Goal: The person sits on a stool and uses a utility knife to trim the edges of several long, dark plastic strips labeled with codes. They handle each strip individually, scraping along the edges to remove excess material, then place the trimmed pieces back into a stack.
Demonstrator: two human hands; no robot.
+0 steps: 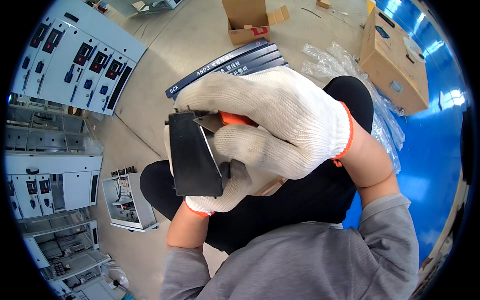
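Note:
Both my hands wear white knit gloves with orange cuffs. My left hand (222, 192) grips a flat black plate (192, 155) from below and behind, holding it close above my lap. My right hand (272, 122) curls over the plate's top edge, shut on a tool with an orange handle (235, 119) and a grey metal blade pressed against that edge. Most of the tool is hidden inside the glove.
Dark blue label strips (230, 65) lie on the floor beyond my hands. Open cardboard boxes (247, 22) (390, 60) and clear plastic bags (340, 62) sit behind them. Grey electrical cabinets (75, 55) line the left side. A blue surface (430, 130) is at right.

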